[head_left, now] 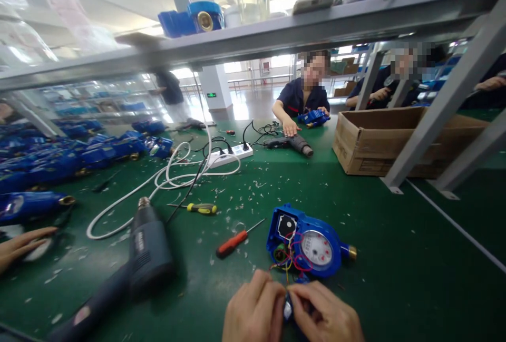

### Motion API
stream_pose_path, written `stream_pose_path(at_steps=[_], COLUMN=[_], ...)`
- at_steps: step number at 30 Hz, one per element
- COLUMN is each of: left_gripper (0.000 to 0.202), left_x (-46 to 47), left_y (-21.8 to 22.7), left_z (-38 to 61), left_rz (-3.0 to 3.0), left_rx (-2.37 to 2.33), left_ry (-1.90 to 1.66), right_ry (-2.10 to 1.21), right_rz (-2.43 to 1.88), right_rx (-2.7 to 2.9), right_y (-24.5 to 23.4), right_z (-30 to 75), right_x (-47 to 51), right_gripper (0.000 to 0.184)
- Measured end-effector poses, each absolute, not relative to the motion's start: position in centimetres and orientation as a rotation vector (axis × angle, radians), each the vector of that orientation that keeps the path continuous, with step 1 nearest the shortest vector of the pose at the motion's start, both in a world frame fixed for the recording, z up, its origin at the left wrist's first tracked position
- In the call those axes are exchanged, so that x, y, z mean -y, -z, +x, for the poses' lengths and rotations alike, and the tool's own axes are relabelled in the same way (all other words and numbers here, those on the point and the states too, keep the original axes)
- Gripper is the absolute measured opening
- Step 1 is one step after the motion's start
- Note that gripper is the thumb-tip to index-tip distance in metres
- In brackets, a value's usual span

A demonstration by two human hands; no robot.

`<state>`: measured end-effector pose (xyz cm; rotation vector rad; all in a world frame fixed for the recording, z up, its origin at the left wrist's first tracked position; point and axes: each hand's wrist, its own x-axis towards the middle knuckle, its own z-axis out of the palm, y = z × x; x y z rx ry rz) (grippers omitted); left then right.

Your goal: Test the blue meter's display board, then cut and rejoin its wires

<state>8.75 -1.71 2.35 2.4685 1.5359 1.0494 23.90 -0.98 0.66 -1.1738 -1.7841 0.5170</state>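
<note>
At the bottom middle, my left hand [255, 305] and my right hand [326, 310] meet with fingers pinched close together. Thin coloured wires [288, 276] run down from an opened blue water meter [322, 247] into both hands. Between the fingertips shows a small shiny part [288, 309], partly covered and too small to name. The meter lies just beyond my hands, with a white round dial, an open square box on its left and a brass end on its right. Left of it lies a red-handled screwdriver [232, 244].
A heat gun [148, 252] lies at left, near a yellow-and-black screwdriver [201, 208]. Behind are a power strip [231, 156], white cable, piled blue meters [87, 155] and a cardboard box [375, 142]. A co-worker's hand [290, 127] touches another heat gun. Another person's hand [23, 247] is far left.
</note>
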Motion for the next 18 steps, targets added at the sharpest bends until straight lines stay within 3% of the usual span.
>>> stream_pose_path(at_steps=[8,12,18], left_gripper=[0.019,0.015,0.015], left_x=[0.6,0.5,1.0], left_y=[-4.3,-4.4,-3.7], left_z=[8.1,7.8,7.6], left_rz=[1.978,2.062,2.407], left_rx=[-1.415,-1.393,-1.349], left_ry=[-0.769,-0.736,-0.967], right_ry=[-0.867,-0.933,-0.988], right_rz=[-1.364,-1.407,-1.393], right_rx=[1.677,1.644,1.623], right_y=[-2.6,-2.8,-3.1], right_z=[23.6,23.6,23.6], right_x=[1.2,1.1,1.2], right_gripper=[0.011,0.012,0.013])
